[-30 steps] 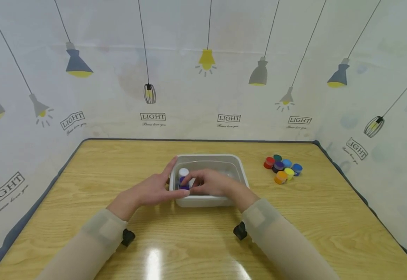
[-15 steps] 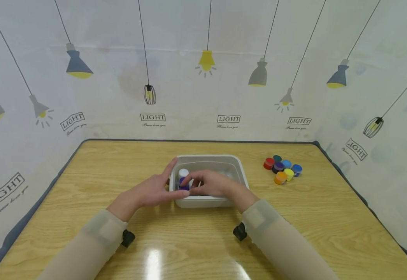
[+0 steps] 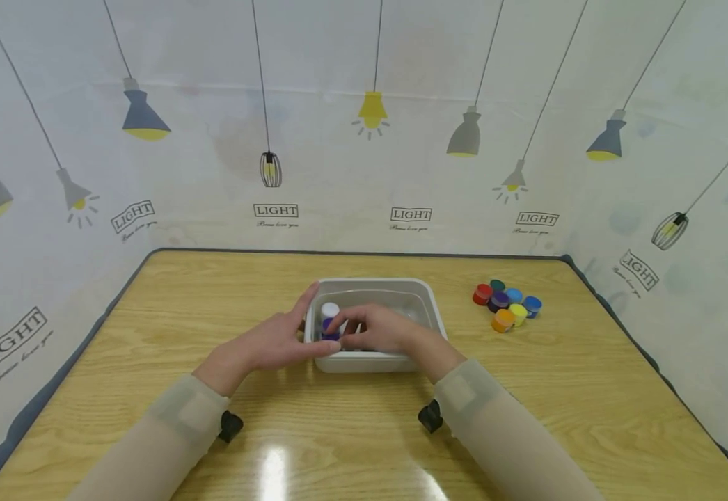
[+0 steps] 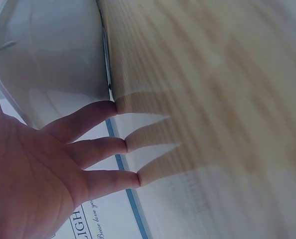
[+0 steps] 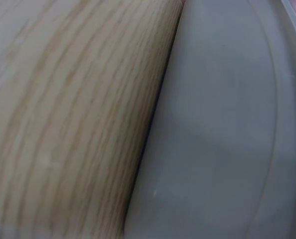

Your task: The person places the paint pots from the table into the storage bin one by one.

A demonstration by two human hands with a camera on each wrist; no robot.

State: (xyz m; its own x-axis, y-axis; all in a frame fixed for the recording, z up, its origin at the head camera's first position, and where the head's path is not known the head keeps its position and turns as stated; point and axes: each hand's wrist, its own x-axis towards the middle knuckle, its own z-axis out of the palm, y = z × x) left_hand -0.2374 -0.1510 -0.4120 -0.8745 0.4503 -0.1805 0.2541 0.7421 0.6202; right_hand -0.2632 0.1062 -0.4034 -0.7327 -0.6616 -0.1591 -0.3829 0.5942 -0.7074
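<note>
In the head view a light grey plastic bin (image 3: 395, 362) stands on the table in front of me. My left hand (image 3: 270, 341) lies along its left end, thumb over the near rim, index finger at the far corner. The left wrist view shows the other fingers (image 4: 105, 181) spread straight beside the bin, tips at the tabletop. My right hand (image 3: 376, 328) reaches inside, fingers bent and pinching a small purple paint jar (image 3: 329, 334), partly hidden by the fingers. Just behind that jar is a white-capped jar (image 3: 330, 309). In the right wrist view only the bin's side (image 5: 213, 124) and table show.
To the right of the bin stands a cluster of small paint jars, among them a red jar (image 3: 482, 294), an orange jar (image 3: 503, 321), a yellow jar (image 3: 518, 314) and a blue jar (image 3: 532, 306). A lamp-printed cloth (image 3: 339, 139) hangs around the wooden table (image 3: 214, 292).
The hands, bin and jars keep their places; the right fingers stay at the purple jar. Only the head view has shifted very slightly.
</note>
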